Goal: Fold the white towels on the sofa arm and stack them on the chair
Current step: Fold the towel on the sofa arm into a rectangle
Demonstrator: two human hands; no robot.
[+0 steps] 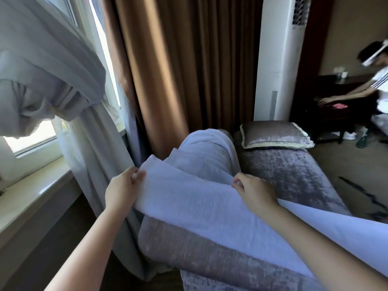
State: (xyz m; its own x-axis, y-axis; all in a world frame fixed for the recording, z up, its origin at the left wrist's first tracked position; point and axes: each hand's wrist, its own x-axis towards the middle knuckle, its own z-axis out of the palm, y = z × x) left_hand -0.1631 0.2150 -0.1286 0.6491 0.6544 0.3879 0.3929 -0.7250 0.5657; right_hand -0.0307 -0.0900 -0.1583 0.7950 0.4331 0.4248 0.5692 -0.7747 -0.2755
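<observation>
My left grip (122, 186) is closed on the left edge of a white towel (189, 204), thumb on top and fingers curled underneath. My right grip (255, 191) pinches a raised fold of the same towel on its right side, fingertips bunched tight on the cloth. The towel lies spread across the sofa arm (199, 261), a grey-purple velvet roll, and runs off toward the lower right corner past my right forearm. Just beyond my grips, more white towels (205, 152) lie rumpled in a heap over the top of the same arm. To their right is the sofa seat (294, 177), with a velvet cushion (275, 133) lying flat at its far end. On my left a pale windowsill (31, 198) sits below a grey curtain (94, 148) that is tied back. Behind the sofa hangs a brown curtain (168, 70), beside a tall white air unit (279, 59). At the far right another person (375, 80) leans over a dark desk (336, 87), one hand resting flat on it.
</observation>
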